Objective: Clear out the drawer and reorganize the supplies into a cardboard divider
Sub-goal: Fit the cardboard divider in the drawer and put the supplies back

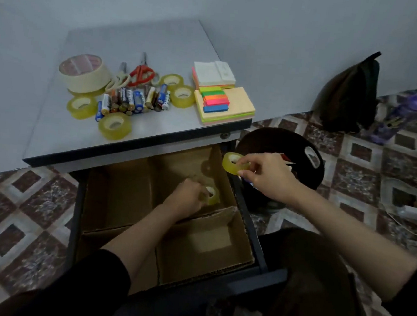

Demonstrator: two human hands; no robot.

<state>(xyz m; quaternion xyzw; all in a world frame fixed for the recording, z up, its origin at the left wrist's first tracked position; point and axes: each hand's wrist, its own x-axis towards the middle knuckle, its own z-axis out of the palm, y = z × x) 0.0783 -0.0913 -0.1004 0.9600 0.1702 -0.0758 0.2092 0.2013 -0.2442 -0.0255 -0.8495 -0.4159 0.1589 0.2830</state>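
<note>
The drawer (253, 220) is pulled open and holds a cardboard divider (193, 248) with several compartments. My left hand (191, 194) reaches into the back right compartment and grips a clear tape roll (212, 196) there. My right hand (267, 175) pinches another clear tape roll (235, 162) above the drawer's right edge. On the desk top (162, 44) lie several more tape rolls (115, 126), a wide masking tape roll (85, 73), a heap of batteries (134, 99), red scissors (141, 72) and sticky note pads (223, 103).
A dark bin (280, 139) stands right of the drawer, under my right hand. A dark bag (348, 95) leans on the wall beyond it, with a purple object (408, 110) on the patterned floor. My legs are below the drawer front.
</note>
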